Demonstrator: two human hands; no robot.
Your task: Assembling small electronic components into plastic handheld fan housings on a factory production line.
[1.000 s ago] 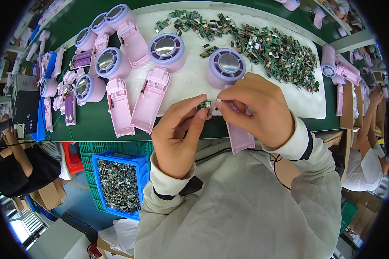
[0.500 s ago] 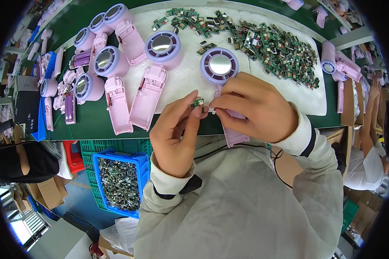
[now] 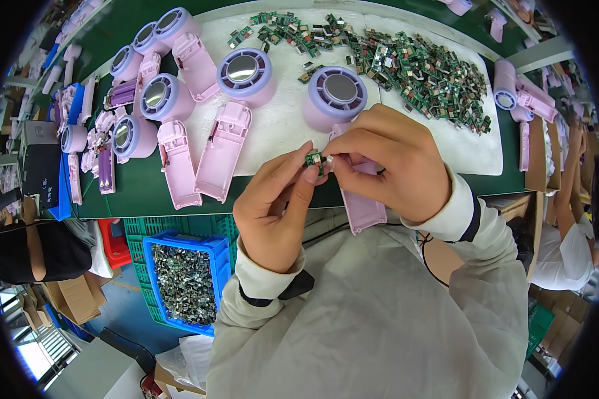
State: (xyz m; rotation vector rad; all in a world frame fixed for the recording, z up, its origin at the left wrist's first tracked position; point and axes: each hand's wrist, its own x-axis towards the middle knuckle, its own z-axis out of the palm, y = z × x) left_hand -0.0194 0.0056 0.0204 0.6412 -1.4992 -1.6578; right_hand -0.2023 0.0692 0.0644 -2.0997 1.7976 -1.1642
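Between the thumb and fingers of my left hand (image 3: 276,203) is a small green circuit board (image 3: 313,159). My right hand (image 3: 396,163) pinches a tiny white connector (image 3: 329,159) right at the board's edge; whether it is seated in the board I cannot tell. Below my right hand lies a pink handheld-fan housing, its open handle shell (image 3: 364,211) reaching over the table's near edge. The round lilac fan head (image 3: 337,93) of that housing rests on the white foam sheet beyond my fingers.
A large heap of circuit boards (image 3: 432,83) covers the foam sheet (image 3: 279,126) at the far right. More pink fan housings (image 3: 223,149) stand at the left. Below the table, a blue crate (image 3: 223,266) holds many boards. Other people sit at both sides.
My right fingers have brought the white connector up against the circuit board, which shifted slightly right. The fan housing's head and handle have shifted a little.
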